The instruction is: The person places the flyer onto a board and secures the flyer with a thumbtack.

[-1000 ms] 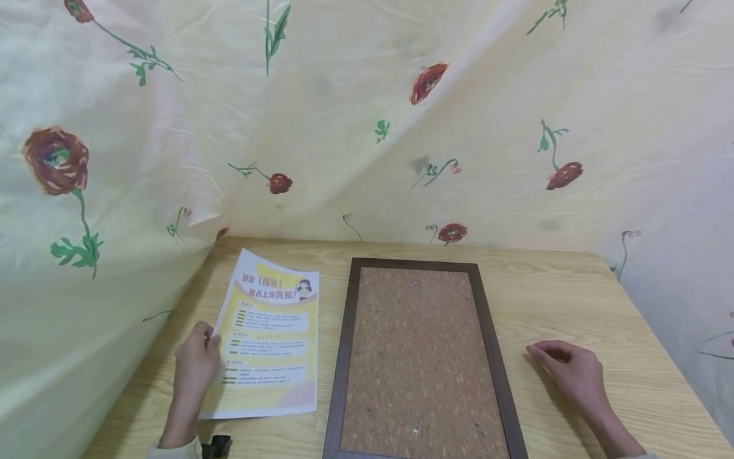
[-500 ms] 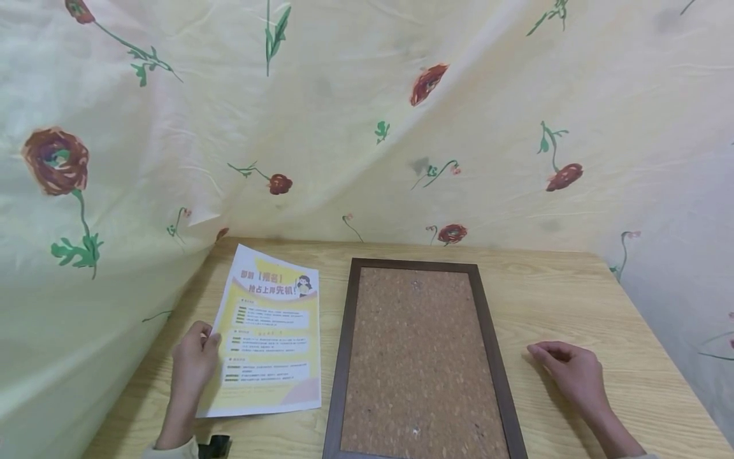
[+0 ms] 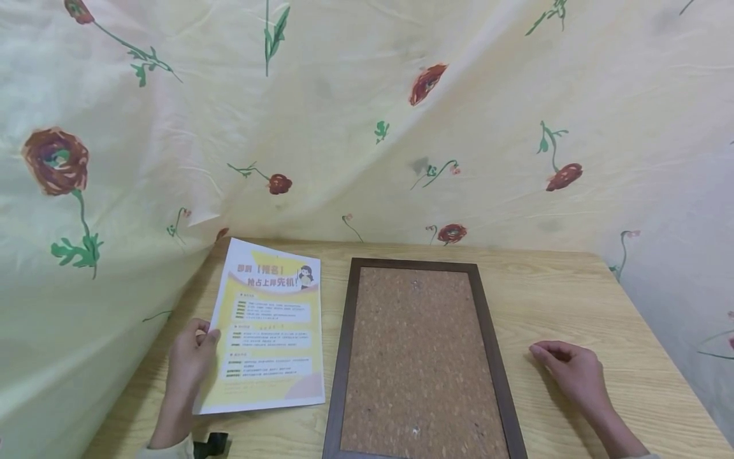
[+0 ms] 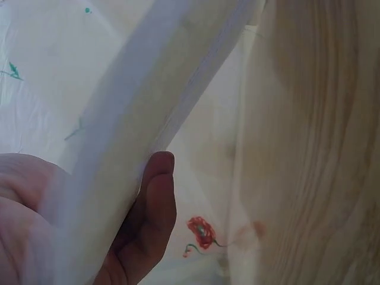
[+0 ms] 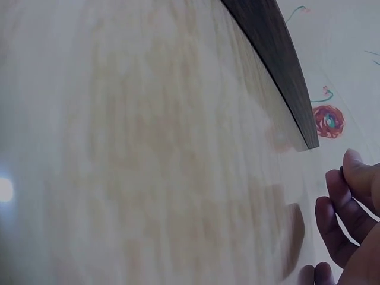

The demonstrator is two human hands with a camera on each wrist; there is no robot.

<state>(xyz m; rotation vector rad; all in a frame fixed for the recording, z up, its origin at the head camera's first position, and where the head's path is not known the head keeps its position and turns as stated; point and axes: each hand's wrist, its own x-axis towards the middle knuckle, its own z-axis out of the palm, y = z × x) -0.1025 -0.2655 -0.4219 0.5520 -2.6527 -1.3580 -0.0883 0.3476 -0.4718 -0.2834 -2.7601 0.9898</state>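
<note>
In the head view, my left hand (image 3: 192, 357) pinches the left edge of a yellow and white printed poster (image 3: 272, 373). The poster is tilted, left of a cork board (image 3: 421, 363) with a dark wooden frame. From the left wrist, the poster (image 4: 113, 148) appears almost edge-on, with curled fingers (image 4: 157, 208) behind it. My right hand (image 3: 573, 373) stays to the right of the board, thumb and forefinger together. Between those fingertips, the right wrist view shows a tiny dark thing (image 5: 341, 170), too small to identify. The right hand (image 5: 356, 219) has its other fingers bent.
A light wooden table (image 3: 573, 293) carries the board. Cloth with a red flower print (image 3: 367, 127) hangs along the back and both sides. A black device (image 3: 212, 444) sits by the left sleeve. The board's dark frame (image 5: 279, 65) crosses the right wrist view.
My left hand has shifted slightly left and away from me. The poster has risen a little, its top edge farther up in view and its lower right corner farther right. The right hand stays nearly still.
</note>
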